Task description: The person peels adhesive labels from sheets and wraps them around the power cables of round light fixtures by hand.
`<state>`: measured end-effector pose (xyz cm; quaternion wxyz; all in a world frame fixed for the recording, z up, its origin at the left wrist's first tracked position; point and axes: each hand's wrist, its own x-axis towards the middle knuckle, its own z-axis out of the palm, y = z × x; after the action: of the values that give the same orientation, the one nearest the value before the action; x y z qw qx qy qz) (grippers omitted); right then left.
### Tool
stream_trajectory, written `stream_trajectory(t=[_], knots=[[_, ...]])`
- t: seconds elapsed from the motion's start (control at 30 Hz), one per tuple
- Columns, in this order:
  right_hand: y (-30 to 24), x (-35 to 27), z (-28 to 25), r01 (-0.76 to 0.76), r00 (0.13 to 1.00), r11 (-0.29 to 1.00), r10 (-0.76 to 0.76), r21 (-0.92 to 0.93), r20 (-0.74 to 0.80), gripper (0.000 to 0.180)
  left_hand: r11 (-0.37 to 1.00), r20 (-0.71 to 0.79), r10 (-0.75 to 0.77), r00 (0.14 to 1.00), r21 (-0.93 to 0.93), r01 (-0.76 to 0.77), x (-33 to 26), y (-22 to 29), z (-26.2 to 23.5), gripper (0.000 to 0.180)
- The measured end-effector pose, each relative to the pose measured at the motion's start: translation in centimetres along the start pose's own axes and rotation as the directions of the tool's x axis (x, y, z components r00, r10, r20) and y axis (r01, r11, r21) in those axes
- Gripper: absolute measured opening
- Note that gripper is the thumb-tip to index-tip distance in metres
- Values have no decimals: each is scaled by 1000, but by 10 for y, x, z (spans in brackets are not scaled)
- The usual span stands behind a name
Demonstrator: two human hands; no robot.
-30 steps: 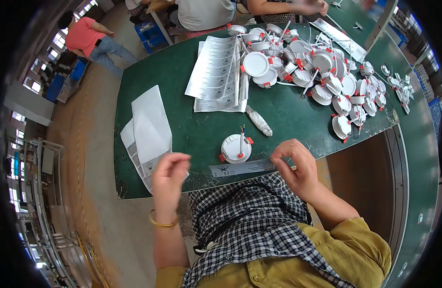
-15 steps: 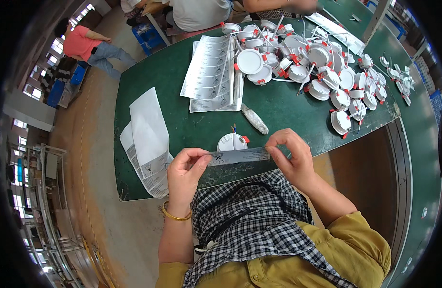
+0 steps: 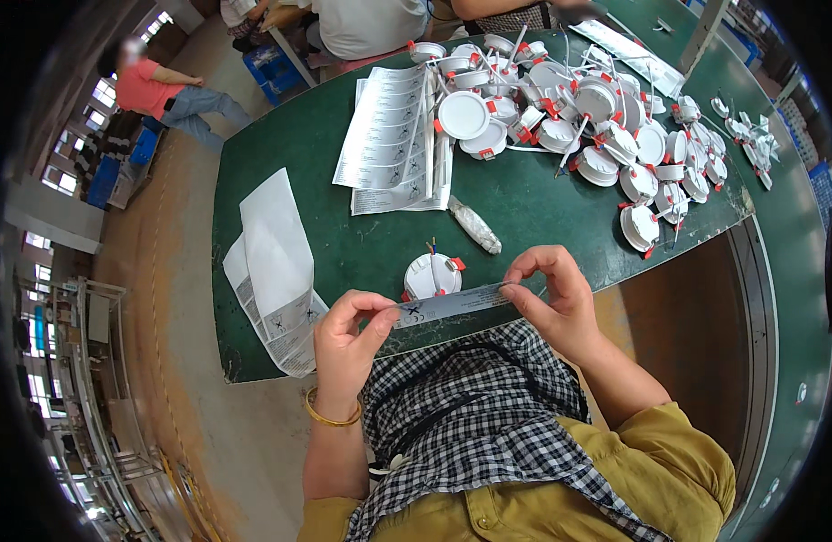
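A long silver label strip (image 3: 452, 305) with dark print is stretched between my two hands, just above the table's near edge. My left hand (image 3: 352, 339) pinches its left end between thumb and fingers. At the other end, my right hand (image 3: 553, 294) pinches the strip the same way. Right behind the strip lies a round white downlight (image 3: 431, 275) with red clips and short coloured wires on top; the strip and my left fingertips are close to its near rim. Beyond it, a slim wrapped whitish bundle (image 3: 475, 226) rests on the table.
Printed label sheets (image 3: 389, 135) are stacked at the far middle of the green table (image 3: 343, 239). Curled, partly peeled sheets (image 3: 276, 262) lie at the left. Many white downlights (image 3: 601, 104) with red clips are heaped at the right. Other people are beyond the table; one in pink (image 3: 154, 90) stands left.
The strip's left end is slightly lower, so the strip tilts more. More of the downlight shows behind it. My view has shifted a little; both hands keep their pinch.
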<state>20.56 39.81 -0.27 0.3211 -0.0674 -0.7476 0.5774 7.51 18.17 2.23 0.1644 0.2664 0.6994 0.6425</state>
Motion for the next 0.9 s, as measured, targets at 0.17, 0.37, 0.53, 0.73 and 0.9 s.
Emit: stream_trajectory(t=[0.17,0.37,0.53,0.73,0.9], knots=[[3,-5,-2,-113,993,993,111,40,40,24,995,2,-72,997,-65,72,-6,-3,2,8],[-6,-4,-6,-64,983,992,45,-105,-180,24,991,-48,-100,994,-98,95,-21,5,7,8],[-46,-31,-7,233,972,948,-231,-216,39,21,992,-233,93,968,104,-70,-36,17,27,12],[-57,-37,17,190,979,976,-180,-110,95,27,762,93,537,839,372,-529,-41,36,64,30],[-55,-45,9,231,973,959,-229,-163,32,29,766,175,543,822,298,-569,-45,37,73,35]])
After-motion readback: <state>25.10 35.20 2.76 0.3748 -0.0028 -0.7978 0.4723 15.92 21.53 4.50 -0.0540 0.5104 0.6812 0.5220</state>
